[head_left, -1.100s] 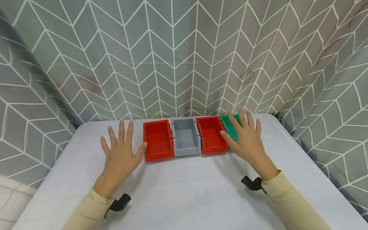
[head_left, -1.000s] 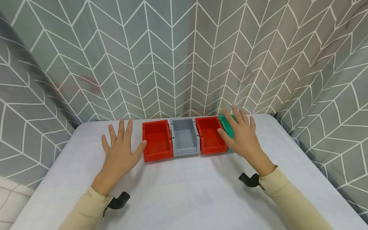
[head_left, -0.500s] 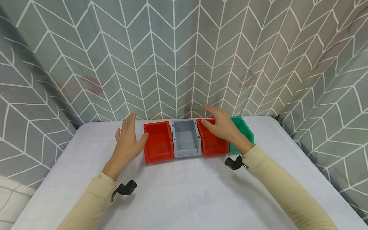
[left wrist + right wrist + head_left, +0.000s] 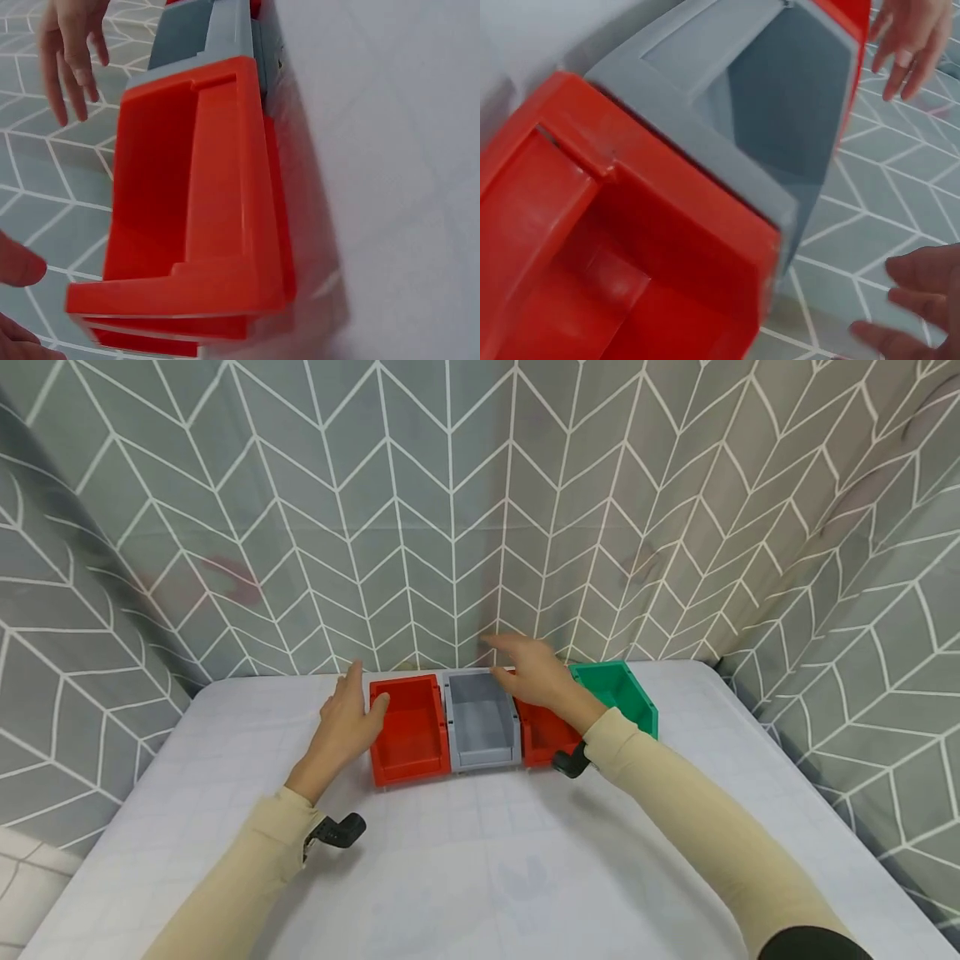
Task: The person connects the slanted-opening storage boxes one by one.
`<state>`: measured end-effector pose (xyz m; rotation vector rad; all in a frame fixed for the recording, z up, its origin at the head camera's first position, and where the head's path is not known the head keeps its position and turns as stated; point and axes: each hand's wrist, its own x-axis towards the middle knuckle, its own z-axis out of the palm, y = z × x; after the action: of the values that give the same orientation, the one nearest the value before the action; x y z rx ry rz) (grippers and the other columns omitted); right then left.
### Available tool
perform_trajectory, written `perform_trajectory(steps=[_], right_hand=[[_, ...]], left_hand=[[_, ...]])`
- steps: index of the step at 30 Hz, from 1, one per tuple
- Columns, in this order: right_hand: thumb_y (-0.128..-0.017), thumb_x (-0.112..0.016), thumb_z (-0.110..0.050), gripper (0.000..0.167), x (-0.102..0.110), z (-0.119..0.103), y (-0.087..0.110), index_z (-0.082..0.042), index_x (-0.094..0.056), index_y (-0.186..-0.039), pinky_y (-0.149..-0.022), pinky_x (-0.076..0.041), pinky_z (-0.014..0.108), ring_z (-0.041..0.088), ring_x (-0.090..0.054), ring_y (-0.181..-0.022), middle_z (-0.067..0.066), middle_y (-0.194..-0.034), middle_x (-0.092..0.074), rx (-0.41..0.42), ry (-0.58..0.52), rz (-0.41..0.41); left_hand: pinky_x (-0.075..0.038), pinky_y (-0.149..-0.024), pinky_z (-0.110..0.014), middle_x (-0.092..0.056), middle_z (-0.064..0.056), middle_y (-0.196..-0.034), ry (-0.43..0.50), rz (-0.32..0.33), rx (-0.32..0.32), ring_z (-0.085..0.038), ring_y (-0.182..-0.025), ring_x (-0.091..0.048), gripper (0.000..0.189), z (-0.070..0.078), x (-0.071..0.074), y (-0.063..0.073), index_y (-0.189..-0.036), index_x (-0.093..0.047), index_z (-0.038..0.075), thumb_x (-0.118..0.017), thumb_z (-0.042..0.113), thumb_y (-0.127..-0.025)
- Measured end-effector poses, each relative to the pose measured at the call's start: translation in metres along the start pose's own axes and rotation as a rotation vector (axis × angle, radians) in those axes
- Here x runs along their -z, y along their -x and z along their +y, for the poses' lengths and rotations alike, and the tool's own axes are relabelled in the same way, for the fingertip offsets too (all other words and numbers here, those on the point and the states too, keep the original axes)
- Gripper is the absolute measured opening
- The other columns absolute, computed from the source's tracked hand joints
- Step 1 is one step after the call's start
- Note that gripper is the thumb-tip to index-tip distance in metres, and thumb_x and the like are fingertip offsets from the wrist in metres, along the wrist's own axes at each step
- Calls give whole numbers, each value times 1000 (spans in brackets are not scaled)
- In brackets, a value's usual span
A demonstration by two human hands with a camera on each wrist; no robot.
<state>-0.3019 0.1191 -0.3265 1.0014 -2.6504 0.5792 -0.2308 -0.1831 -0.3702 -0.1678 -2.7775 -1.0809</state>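
Swinging left toward the grey rectangular plastic bin [image 4: 482, 718], the right hand [image 4: 536, 673], straight-fingered and empty, now brackets it and the red plastic bin [image 4: 411, 735] on its left with the empty left hand [image 4: 345, 724], neither yet gripped.

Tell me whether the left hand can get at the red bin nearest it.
Most likely yes: the left hand is empty, its thumb beside the red bin's left wall, and nothing shows between them. The right hand is farther right, by the gray bin, leaving the way free.
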Motion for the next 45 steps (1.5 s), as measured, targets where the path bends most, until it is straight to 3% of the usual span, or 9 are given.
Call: perform_trajectory(steps=[4, 10, 14, 17, 20, 26, 31, 38, 45], right_hand=[[-96, -65, -3, 44, -10, -1, -11, 2, -63, -140, -109, -47, 46, 33, -60, -128, 16, -135, -66, 71, 45, -25], [-99, -61, 0, 42, -24, 4, -25, -4, -65, -141, -106, -49, 46, 33, -60, -126, 14, -135, -67, 0, 55, -209], [-102, -59, -2, 39, -30, 13, -31, -4, -65, -140, -110, -45, 43, 32, -58, -130, 14, -138, -65, -57, 33, -299], [-102, -59, -2, 36, -34, 21, -32, -1, -67, -137, -111, -45, 43, 33, -58, -129, 15, -136, -66, -74, 24, -301], [-102, -58, -2, 33, -36, 30, -33, 2, -69, -133, -111, -44, 43, 35, -58, -129, 16, -134, -66, -85, 13, -289], [-102, -60, -4, 32, -38, 36, -32, 1, -70, -132, -111, -44, 43, 33, -57, -130, 15, -135, -67, -137, -51, -265], [-102, -62, -5, 30, -37, 29, -31, 2, -71, -130, -108, -47, 44, 33, -60, -127, 14, -131, -69, -145, -51, -218], [-102, -63, -7, 30, -29, 18, -33, 2, -71, -129, -99, -52, 43, 31, -65, -114, 17, -128, -70, -163, -93, -174], [-103, -61, -7, 30, -16, 7, -31, 2, -71, -130, -89, -53, 40, 28, -64, -102, 17, -128, -69, -159, -125, -142]], left_hand=[[-19, -119, -66, -18, -35, -164, 34, -18, 28, -52, -150, -21, 73, -6, -2, -9, -160, -7, -14, -45, 22, -108], [-34, -114, -62, -36, -36, -156, 72, -40, 113, -50, -142, -39, 66, -16, -7, -16, -157, -19, -16, -45, 20, -108], [-43, -111, -53, -49, -32, -149, 266, -47, 204, -44, -135, -51, 58, -25, -11, -20, -154, -34, -14, -48, 20, -109], [-46, -110, -46, -56, -29, -143, 436, -39, 286, -40, -129, -56, 55, -29, -16, -24, -151, -45, -10, -53, 23, -108], [-47, -109, -44, -60, -25, -140, 521, 4, 339, -38, -126, -57, 53, -32, -22, -26, -147, -54, -6, -57, 28, -107], [-50, -105, -43, -70, -20, -127, 477, 179, 356, -32, -119, -62, 46, -33, -34, -26, -132, -70, 0, -64, 33, -102], [-52, -95, -36, -75, -17, -113, 453, 291, 355, -26, -106, -65, 37, -30, -33, -23, -117, -79, 4, -68, 33, -98], [-53, -66, -21, -76, -17, -109, 496, 320, 353, -21, -83, -67, 39, -22, -11, -15, -119, -78, 2, -68, 34, -98], [-56, -76, -20, -73, -17, -120, 479, 286, 340, -27, -102, -65, 46, -15, 12, 2, -128, -74, 2, -63, 38, -102]])
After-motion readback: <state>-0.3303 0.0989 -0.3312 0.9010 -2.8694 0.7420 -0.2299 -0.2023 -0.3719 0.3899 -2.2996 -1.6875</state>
